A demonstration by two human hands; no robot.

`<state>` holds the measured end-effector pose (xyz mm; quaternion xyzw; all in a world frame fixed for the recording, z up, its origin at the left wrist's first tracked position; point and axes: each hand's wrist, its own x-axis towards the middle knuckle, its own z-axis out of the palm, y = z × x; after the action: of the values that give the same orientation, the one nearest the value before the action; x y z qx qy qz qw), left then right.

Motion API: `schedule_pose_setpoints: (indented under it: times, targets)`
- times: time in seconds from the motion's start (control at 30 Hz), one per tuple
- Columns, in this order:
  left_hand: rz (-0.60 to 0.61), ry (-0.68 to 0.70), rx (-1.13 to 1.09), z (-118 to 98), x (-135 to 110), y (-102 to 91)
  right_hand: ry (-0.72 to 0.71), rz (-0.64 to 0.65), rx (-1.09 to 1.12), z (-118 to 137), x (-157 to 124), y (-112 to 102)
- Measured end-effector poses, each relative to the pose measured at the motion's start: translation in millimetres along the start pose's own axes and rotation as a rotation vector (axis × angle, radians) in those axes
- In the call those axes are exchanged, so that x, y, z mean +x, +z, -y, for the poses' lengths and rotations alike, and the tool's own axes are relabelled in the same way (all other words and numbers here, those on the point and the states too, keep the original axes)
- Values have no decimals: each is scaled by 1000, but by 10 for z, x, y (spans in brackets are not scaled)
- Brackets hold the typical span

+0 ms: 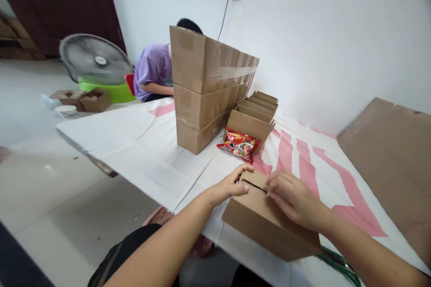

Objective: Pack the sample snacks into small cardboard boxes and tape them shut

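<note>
A brown cardboard box point(266, 228) rests at the near table edge, its top flaps almost meeting with a dark gap between them. My left hand point(232, 186) grips the box's left end, thumb on top and fingers around the far side. Over the gap, my right hand point(291, 197) has its fingers bent into a pinch at the flap edges; what lies between the fingertips is hidden. Just beyond the box, a red instant noodle packet point(239, 145) leans against a row of open cardboard boxes point(251, 124).
Taped cartons point(190, 103) form a tall stack left of the open boxes. Behind it sits a person in a purple shirt point(153, 69). A large fan point(97, 60) stands left. A brown board point(387, 166) lies at right; a green-edged object point(340, 267) is near my right forearm.
</note>
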<state>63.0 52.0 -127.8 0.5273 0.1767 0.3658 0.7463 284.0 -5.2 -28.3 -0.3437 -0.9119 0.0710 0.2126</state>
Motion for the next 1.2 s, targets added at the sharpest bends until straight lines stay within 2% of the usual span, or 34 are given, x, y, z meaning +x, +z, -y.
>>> schedule_pose_setpoints:
  times: [0.13, 0.27, 0.4, 0.53, 0.73, 0.87, 1.0, 1.07, 1.2]
  targets:
    - [6, -3, -2, -14, 0, 4, -75, 65, -22, 36, 122, 63]
    - [5, 30, 31, 10, 7, -15, -162, 56, -140, 26, 209, 129]
    - [9, 28, 36, 37, 18, -35, -187, 58, -218, 31, 224, 163]
    - [14, 32, 23, 45, 18, -38, -141, 43, -175, 37, 164, 158]
    - [2, 22, 17, 37, 1, -28, 69, -22, 9, 108, -46, 12]
    - [-13, 26, 47, 28, -2, -34, 227, -52, 145, 222, -349, -115]
    - [-16, 11, 78, -19, -29, -18, 427, -129, 346, 310, -893, -159]
    - [-22, 7, 86, -47, -46, -4, 511, -146, 427, 334, -1195, -135]
    - [-41, -11, 112, -66, -45, -3, 768, -38, 446, 309, -1717, 81]
